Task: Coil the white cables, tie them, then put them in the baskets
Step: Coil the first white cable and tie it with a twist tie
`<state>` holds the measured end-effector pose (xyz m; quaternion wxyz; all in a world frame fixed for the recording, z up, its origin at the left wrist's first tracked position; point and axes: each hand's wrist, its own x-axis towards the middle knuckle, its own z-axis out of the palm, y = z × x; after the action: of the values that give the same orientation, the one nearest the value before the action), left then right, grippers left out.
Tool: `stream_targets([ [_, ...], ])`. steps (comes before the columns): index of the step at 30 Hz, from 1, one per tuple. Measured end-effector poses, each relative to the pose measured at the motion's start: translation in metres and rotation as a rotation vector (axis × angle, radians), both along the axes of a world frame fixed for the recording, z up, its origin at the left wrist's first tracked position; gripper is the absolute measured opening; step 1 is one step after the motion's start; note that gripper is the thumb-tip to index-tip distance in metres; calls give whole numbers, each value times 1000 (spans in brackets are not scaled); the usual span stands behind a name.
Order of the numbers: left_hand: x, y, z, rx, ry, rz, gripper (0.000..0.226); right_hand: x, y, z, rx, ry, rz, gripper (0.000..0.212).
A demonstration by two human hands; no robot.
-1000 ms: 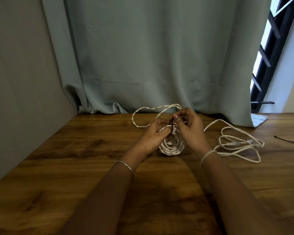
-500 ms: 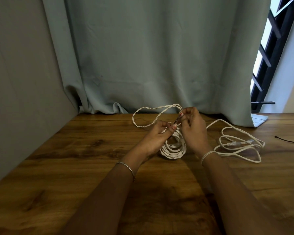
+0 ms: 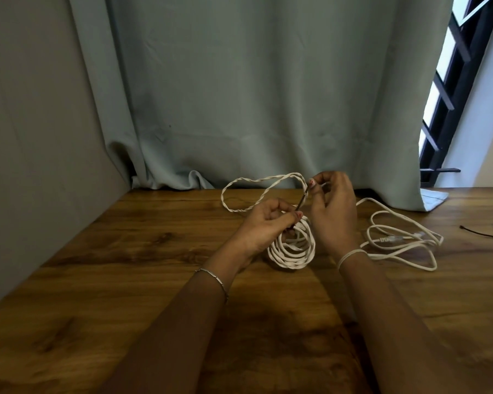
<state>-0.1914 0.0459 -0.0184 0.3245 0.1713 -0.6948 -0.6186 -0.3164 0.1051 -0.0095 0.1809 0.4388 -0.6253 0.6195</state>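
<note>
White coiled cable (image 3: pixel 292 250) rests on the wooden tabletop (image 3: pixel 154 251) between the wrists, in the head view. The left hand (image 3: pixel 268 223) pinches the lower end of a thin dark tie (image 3: pixel 301 201), and the right hand (image 3: pixel 333 206) pinches its upper end. Tying seems underway; next, the tie needs drawing tight round the coil.

Table (image 3: pixel 131 268) free front-left, wall (image 3: pixel 40 143) beyond, curtain (image 3: pixel 268 109) behind, loose cable (image 3: pixel 399 239) sprawled right, twisted cable (image 3: pixel 223 196) at back
</note>
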Motion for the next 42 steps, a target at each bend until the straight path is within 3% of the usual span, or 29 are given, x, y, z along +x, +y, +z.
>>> stream_targets([
  [7, 4, 2, 8, -4, -20, -78, 17, -1, 2, 1, 8, -86, -14, 4],
  [15, 14, 1, 7, -72, -101, -196, 46, -9, -4, -1, 30, -378, 158, 7],
  [24, 12, 0, 4, -111, -114, -116, 43, -10, -4, -1, 18, -404, 172, 5],
  [32, 10, -1, 2, -178, -109, -24, 36, -7, -3, 1, 93, -764, 593, 12],
  [42, 9, -10, -1, -140, -55, 64, 32, 0, -3, 0, 131, -460, 487, 6],
])
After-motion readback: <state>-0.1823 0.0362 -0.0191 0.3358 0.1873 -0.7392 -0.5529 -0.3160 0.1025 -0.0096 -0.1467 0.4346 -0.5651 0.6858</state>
